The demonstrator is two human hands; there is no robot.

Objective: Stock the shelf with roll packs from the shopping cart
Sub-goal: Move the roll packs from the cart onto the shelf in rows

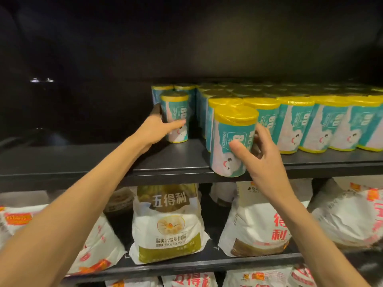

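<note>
On the dark upper shelf stand several teal and white roll packs with yellow tops, filling the right side in rows. My left hand grips one roll pack standing upright on the shelf left of the rows, thumb across its front. My right hand holds another roll pack at the shelf's front edge, thumb on its label and fingers behind it. This pack leans slightly and overlaps the edge. The shopping cart is out of view.
The left part of the upper shelf is dark and bare. Below it, a lower shelf carries white flour bags with red and green print. More bags lie on a shelf beneath that.
</note>
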